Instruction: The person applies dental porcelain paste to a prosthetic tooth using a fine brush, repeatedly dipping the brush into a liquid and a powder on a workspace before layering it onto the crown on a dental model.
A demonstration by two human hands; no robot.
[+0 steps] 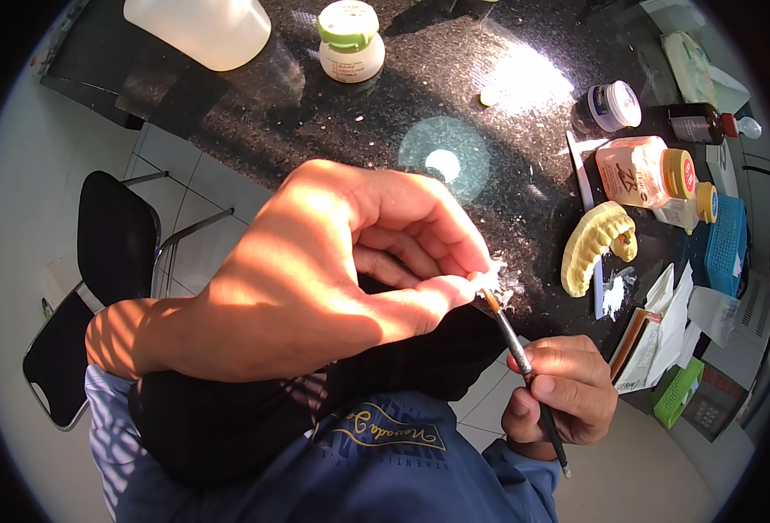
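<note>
- In the head view, the paintbrush (507, 333) lies right of centre, slanting from its bristles at the left fingertips down to its handle end at lower right.
- The right hand (566, 388), at lower right, is nearer its handle: thumb and fingers close around the shaft, bristles pointing up and left.
- The left hand (306, 275) fills the centre, thumb and forefinger drawn together at the tips, the other fingers loosely curled. Whether a small piece sits in that pinch is too small to tell. The bristles reach this pinch from its lower right; actual contact is unclear.
- The brush has brown hair tapering to a point, a silvery metal ferrule and a slim dark handle.
- Just beyond the fingertips, pale, ragged flakes (509, 286) show against the glossy, speckled dark worktop (341, 126).
- Right of the hands, a matte yellow dental cast (581, 253) curves in a toothed arch, beside loose white powder (614, 296).
- Farther up, a smooth translucent jar (631, 172) lies tilted, its contents pinkish.
</note>
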